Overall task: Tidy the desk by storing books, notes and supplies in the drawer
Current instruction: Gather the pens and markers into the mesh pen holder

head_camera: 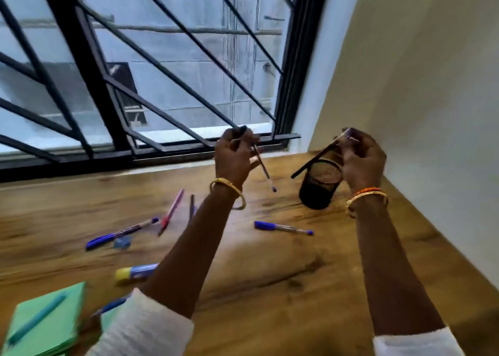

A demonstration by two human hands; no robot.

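My left hand [234,156] is raised above the wooden desk [270,274] and pinches a thin pen [263,166] that hangs tip down. My right hand [361,158] grips the rim of a black mesh pen holder [320,184], tilted with its mouth toward me, along with a dark pencil [310,164] slanting across the holder's mouth. Loose on the desk lie a blue pen [283,228], a second blue pen [121,233], a red pen [171,212] and a yellow-capped glue stick [135,273].
A stack of green paper [46,320] with a teal pen [35,320] on it sits at the near left corner. A small blue sharpener [122,241] lies by the left pens. The barred window [135,72] backs the desk; a white wall [418,99] bounds its right side.
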